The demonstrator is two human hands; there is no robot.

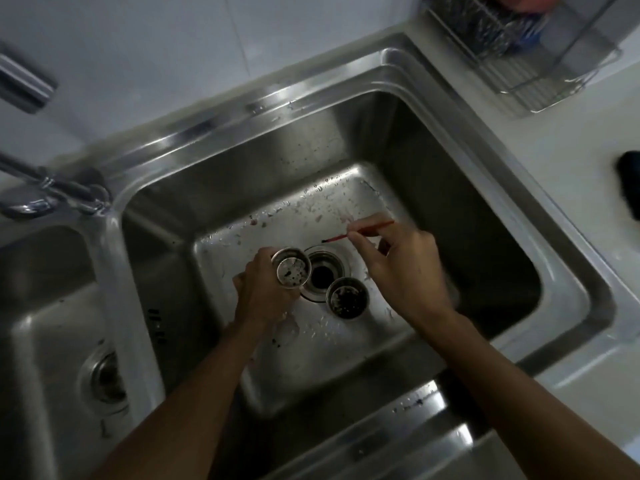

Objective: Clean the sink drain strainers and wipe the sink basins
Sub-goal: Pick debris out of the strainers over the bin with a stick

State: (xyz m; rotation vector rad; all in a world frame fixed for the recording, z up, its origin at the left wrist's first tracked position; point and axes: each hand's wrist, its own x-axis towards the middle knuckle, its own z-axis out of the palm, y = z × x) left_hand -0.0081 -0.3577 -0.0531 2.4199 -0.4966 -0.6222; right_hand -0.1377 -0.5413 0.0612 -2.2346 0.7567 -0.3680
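My left hand (261,292) grips a round steel drain strainer (291,269), its open side facing up, just left of the open drain hole (322,276) in the right basin (450,209). A second strainer (347,298), dark with debris, stands on the basin floor right beside the drain. My right hand (398,268) pinches a thin red stick (360,232) between thumb and fingers above the drain, dark tip pointing left.
The left basin (41,341) has its own drain (105,377). A faucet (52,188) stands at the divider's back. A wire dish rack (526,46) sits on the counter at top right, a dark object (630,185) at the right edge. Water drops dot the basin floor.
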